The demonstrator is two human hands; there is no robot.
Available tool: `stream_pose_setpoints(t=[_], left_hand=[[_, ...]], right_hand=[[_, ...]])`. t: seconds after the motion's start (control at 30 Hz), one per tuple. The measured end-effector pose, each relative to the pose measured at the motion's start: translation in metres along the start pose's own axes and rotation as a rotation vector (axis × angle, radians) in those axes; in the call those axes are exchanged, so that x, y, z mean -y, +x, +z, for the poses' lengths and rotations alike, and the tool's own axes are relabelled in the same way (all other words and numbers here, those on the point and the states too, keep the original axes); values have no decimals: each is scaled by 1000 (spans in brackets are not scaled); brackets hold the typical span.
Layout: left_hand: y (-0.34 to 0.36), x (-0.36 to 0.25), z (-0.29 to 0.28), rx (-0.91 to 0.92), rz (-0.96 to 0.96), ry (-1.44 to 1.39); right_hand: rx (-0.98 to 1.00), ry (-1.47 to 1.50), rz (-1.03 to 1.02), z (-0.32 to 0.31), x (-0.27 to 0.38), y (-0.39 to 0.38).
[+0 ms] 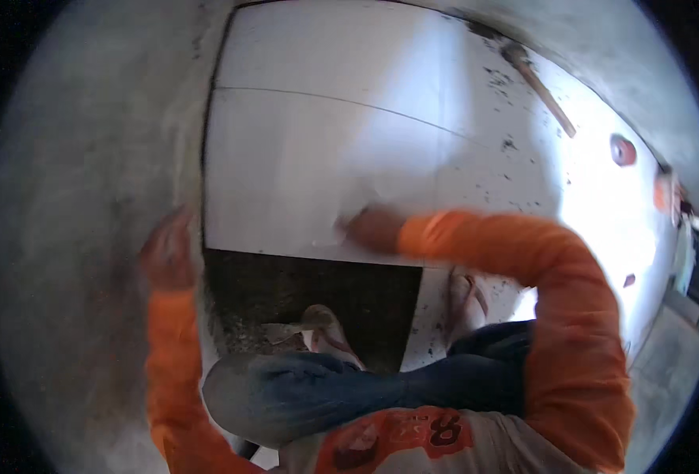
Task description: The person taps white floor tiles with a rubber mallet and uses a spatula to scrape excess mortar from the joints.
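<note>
My left hand point(168, 251) rests against the grey wall point(89, 237) beside the left edge of the tiles, its fingers stretched out and slightly blurred. My right hand point(373, 229) is low over a large white floor tile point(286, 174), near its front edge. Motion smears those fingers, so whether they hold anything cannot be made out. In front of that tile lies a dark, untiled patch of floor point(381, 304). A trowel point(281, 332) seems to lie there, next to my left foot point(326, 330).
A hammer with a wooden handle point(545, 96) lies on the tiles at the far right, among dark crumbs of mortar point(509, 144). Beyond it is a small reddish roll-shaped object point(622, 150). My right foot point(468, 300) stands on tile. Several blurred items crowd the right edge.
</note>
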State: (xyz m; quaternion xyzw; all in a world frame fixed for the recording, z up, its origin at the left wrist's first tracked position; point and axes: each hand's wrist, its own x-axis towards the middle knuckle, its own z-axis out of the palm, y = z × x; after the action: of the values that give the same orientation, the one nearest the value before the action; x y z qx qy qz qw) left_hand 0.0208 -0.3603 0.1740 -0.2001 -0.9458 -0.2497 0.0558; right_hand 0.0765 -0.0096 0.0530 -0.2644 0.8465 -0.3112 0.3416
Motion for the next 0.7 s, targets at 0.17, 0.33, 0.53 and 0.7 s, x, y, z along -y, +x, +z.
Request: stream_pose_setpoints(t=[0.17, 0.33, 0.53, 0.7], left_hand=[[54, 21, 190, 408, -139, 515], [74, 3, 242, 237, -362, 673], [60, -139, 293, 480, 268, 378], [24, -291, 331, 658, 230, 61]], right_hand=[[-308, -533, 607, -158, -145, -224], [-889, -475, 954, -73, -242, -419], [-1180, -698, 990, -99, -294, -320], [-1099, -446, 1244, -169, -365, -287]])
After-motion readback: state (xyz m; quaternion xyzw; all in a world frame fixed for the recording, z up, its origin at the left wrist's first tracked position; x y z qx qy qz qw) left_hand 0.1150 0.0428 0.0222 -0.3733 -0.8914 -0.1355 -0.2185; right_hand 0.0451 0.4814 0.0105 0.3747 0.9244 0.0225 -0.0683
